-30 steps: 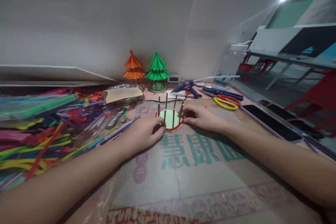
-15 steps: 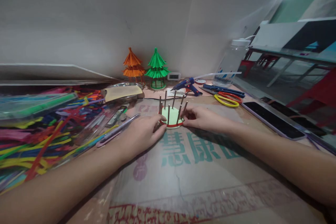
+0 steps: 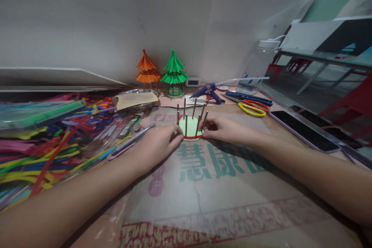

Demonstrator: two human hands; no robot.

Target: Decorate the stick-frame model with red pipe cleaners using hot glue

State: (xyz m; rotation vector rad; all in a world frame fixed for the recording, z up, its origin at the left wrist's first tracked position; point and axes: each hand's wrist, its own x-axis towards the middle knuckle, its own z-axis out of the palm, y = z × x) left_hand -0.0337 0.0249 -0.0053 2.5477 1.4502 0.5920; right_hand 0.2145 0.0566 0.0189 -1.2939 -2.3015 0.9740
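A small pale green disc with a red rim (image 3: pixel 191 127) lies on the table's printed cover, with several thin brown sticks standing up from it. My left hand (image 3: pixel 158 145) is curled against the disc's left edge, fingertips pinched at the rim. My right hand (image 3: pixel 222 128) closes on the right edge, its fingers pinching beside the rightmost stick. Both forearms reach in from the bottom corners.
Colourful pipe cleaners (image 3: pixel 43 143) are heaped at the left beside a pen (image 3: pixel 132 145). Orange (image 3: pixel 147 70) and green (image 3: pixel 173 73) pagoda models stand at the back. A blue glue gun (image 3: pixel 207 92), scissors (image 3: pixel 251 106), a plastic jar (image 3: pixel 257 69) and a phone (image 3: pixel 302 128) lie at the right.
The disc has been turned and drawn slightly nearer between both hands, so the sticks stand in a different arrangement. The camera tipped down a little.
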